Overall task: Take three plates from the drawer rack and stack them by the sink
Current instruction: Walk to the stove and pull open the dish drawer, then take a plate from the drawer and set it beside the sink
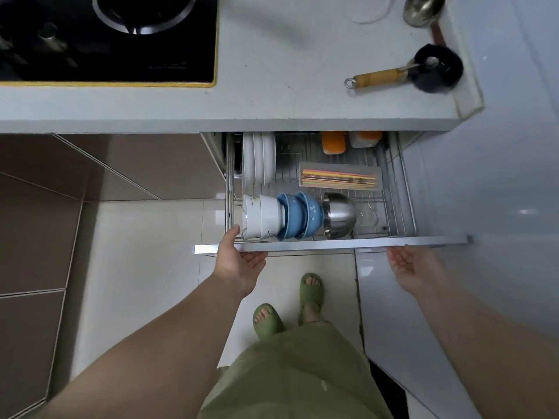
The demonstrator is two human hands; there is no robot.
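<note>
Plainly, both hands were at the drawer front (332, 244), palms up. Left hand (239, 263) at about 7 o'clock of the rack, fingers loosely spread under the front rail, thumb up over its edge near the white bowls (263, 217); it held no dish. Right hand (408, 267) at about 5 o'clock, open and relaxed just below the rail, empty; contact with the rail could not be confirmed.

Plates (259, 158) stood on edge at the rack's 11 o'clock corner, partly tucked beneath the counter (302, 95) overhang. None out yet.

Risks, as judged:
- Drawer looked only part open; lifting a plate straight up could knock its rim against the counter edge.
- A sharp tug on the front could rock the nested white bowls, blue bowls (299, 214) and steel bowl (338, 214), all lying on their sides at 6 o'clock.
- Reaching to the plates meant passing over those bowls; a wrist could clip them.
- Upright plates sat close together; pulling one might drag its neighbour.

Hard to make out:
- Plate count uncertain; three or four rims showed, tops cut off by the overhang.
- Orange-lidded containers (351, 140) at 1 o'clock half hidden.
- Sink not in view, so the stacking spot was unknown.
- Chopstick tray (340, 178) sat mid-rack, well apart from the plates.
</note>
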